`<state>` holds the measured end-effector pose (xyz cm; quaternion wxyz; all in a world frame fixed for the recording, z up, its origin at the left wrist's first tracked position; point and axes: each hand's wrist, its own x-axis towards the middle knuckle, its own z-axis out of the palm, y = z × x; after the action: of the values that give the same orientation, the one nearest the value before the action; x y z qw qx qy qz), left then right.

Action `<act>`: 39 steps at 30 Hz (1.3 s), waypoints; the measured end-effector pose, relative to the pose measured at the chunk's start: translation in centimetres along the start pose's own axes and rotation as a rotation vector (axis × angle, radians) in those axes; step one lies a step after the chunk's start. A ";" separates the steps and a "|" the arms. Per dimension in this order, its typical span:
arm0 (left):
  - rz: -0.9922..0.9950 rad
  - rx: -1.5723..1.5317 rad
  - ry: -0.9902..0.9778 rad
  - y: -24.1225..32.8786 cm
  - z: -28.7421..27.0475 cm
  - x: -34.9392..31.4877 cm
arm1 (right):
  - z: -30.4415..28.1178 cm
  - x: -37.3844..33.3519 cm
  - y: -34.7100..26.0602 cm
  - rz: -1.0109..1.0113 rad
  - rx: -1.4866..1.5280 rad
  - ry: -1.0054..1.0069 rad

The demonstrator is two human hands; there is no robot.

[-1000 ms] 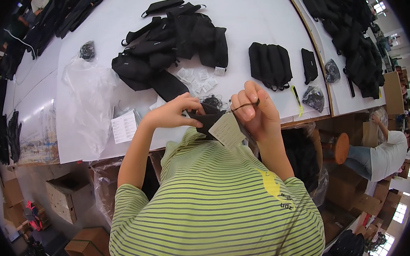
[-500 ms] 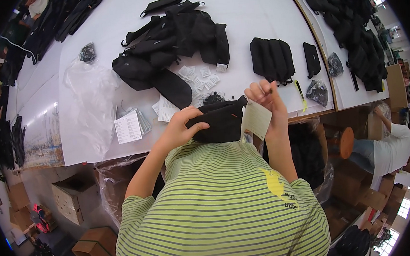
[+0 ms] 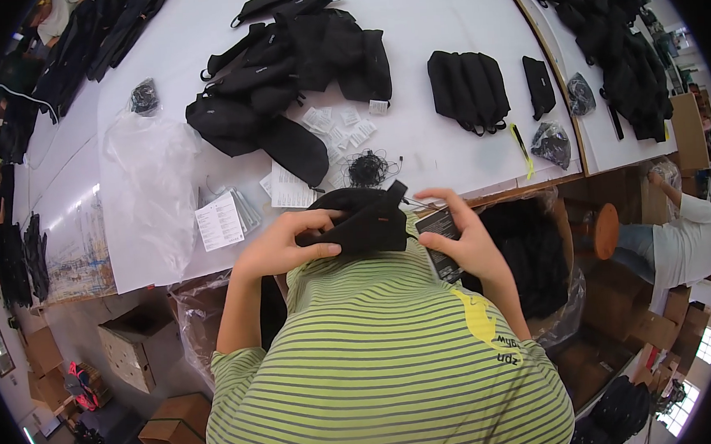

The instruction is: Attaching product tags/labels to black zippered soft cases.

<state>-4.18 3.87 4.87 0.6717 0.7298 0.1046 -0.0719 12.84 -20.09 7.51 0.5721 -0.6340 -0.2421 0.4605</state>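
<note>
My left hand [image 3: 291,245] grips a black fabric pouch [image 3: 366,228] close to my body, its thumb on the near side and fingers at the pouch's opening. A small loop sticks up at the pouch's right end. My right hand [image 3: 474,242] pinches a dark hang tag [image 3: 441,241] just right of the pouch, and a thin dark string runs between that loop and the hand. Beyond the pouch lies a tangle of black strings [image 3: 368,170]. White printed tags [image 3: 222,221] lie stacked to the left, and small white labels [image 3: 337,128] are scattered farther back.
A heap of black pouches [image 3: 304,69] covers the table's middle. Several more pouches [image 3: 468,90] lie in a row at right, near a yellow-and-black tool [image 3: 522,151]. Clear plastic [image 3: 151,187] spreads at left. Another person [image 3: 686,236] works at far right beside a stool [image 3: 606,231].
The tag in my right hand has turned from its pale side to its dark side. My right hand has come lower, and the pouch has tilted and shifted slightly left.
</note>
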 end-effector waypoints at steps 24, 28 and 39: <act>0.143 0.366 -0.102 2.6 0.4 0.0 | 3.0 9.8 4.2 0.088 0.729 0.565; 0.008 0.327 -0.070 3.4 0.2 -0.3 | 0.5 10.0 3.6 -0.105 0.456 0.629; 0.368 0.670 0.302 2.8 1.9 3.5 | 0.7 7.3 -3.6 -0.255 -0.689 0.135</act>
<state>-0.01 1.97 6.56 0.3757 0.9171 0.0407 0.1272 16.44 -12.81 8.77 0.3926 -0.7832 -0.4217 0.2339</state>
